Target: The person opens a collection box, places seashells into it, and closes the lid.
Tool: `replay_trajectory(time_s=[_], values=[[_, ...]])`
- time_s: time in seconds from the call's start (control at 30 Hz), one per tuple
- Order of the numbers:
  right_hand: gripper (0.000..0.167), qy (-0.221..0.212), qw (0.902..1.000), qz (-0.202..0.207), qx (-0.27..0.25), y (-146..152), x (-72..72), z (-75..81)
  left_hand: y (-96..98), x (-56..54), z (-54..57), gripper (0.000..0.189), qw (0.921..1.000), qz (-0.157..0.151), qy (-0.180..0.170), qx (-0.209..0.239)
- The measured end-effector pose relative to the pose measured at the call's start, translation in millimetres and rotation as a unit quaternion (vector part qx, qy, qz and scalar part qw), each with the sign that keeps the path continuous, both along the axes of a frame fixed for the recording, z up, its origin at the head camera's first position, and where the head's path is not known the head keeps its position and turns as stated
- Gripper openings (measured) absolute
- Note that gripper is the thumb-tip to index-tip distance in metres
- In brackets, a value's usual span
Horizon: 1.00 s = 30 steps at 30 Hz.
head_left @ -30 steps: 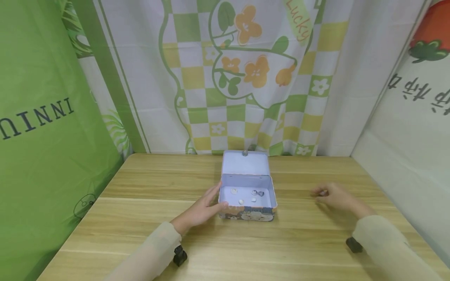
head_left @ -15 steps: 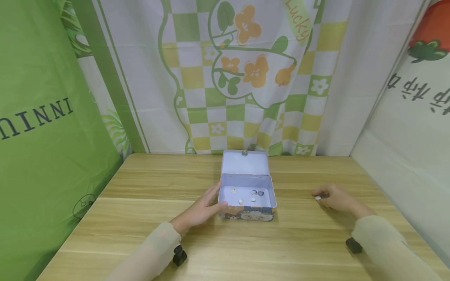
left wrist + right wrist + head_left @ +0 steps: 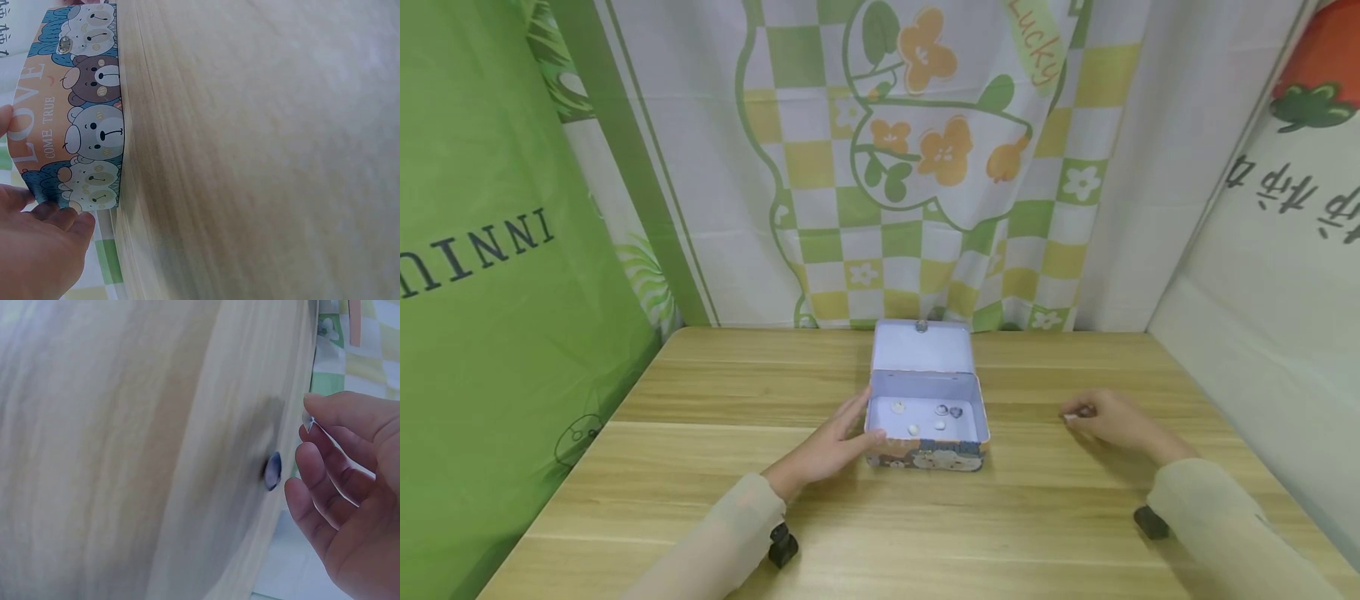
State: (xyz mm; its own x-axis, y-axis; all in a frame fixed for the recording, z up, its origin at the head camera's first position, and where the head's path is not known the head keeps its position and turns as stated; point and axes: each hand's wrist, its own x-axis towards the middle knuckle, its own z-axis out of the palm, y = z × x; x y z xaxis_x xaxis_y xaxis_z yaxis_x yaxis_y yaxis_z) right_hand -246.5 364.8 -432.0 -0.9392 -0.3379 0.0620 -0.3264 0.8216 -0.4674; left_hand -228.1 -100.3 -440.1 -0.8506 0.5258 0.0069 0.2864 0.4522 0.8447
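A small tin box (image 3: 928, 457) with bear drawings stands at the middle of the table, its lid (image 3: 922, 347) raised at the back. My left hand (image 3: 822, 448) holds the box's left side, thumb over the front rim and fingers along the wall. Inside lie several small white and dark pieces (image 3: 942, 410). Off to the right, my right hand (image 3: 1108, 419) pinches a small whitish pointed piece (image 3: 308, 420) between thumb and forefinger; its exact kind I cannot tell. Beneath those fingers in the right wrist view, a dark oval shell-like piece (image 3: 273, 471) lies on the tabletop.
The wooden table (image 3: 737, 367) reaches back to a checked, flowered curtain (image 3: 820, 167). A green cloth (image 3: 497, 333) hangs at the left and a white one (image 3: 1262, 317) at the right. Black wrist cameras (image 3: 782, 546) sit under both sleeves.
The white piece has come into view at my right fingertips, and that hand has turned and shifted slightly left. My left hand and the tin box have stayed in place.
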Motion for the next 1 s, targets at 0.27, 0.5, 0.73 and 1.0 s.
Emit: replay_trajectory(time_s=[0.27, 0.5, 0.73, 1.0], values=[[0.029, -0.024, 0.9996, -0.002, -0.017, -10, 0.2, 12.9, -0.5, -2.8, -4.3, 0.082, 1.0000, -0.003, 0.004, -0.004], [0.028, -0.010, 0.9993, 0.016, -0.031, -23, -1.5, 29.2, 0.1, -3.3, -4.1, 0.080, 1.0000, 0.002, 0.006, -0.007], [0.025, 0.012, 0.9992, 0.020, -0.031, -41, -0.6, 44.7, 0.2, -4.4, -3.9, 0.080, 1.0000, -0.004, 0.006, -0.005], [0.024, 0.025, 0.9986, 0.034, -0.030, -67, -2.4, 56.3, -0.5, -4.0, -3.8, 0.080, 1.0000, -0.001, -0.002, -0.004]])
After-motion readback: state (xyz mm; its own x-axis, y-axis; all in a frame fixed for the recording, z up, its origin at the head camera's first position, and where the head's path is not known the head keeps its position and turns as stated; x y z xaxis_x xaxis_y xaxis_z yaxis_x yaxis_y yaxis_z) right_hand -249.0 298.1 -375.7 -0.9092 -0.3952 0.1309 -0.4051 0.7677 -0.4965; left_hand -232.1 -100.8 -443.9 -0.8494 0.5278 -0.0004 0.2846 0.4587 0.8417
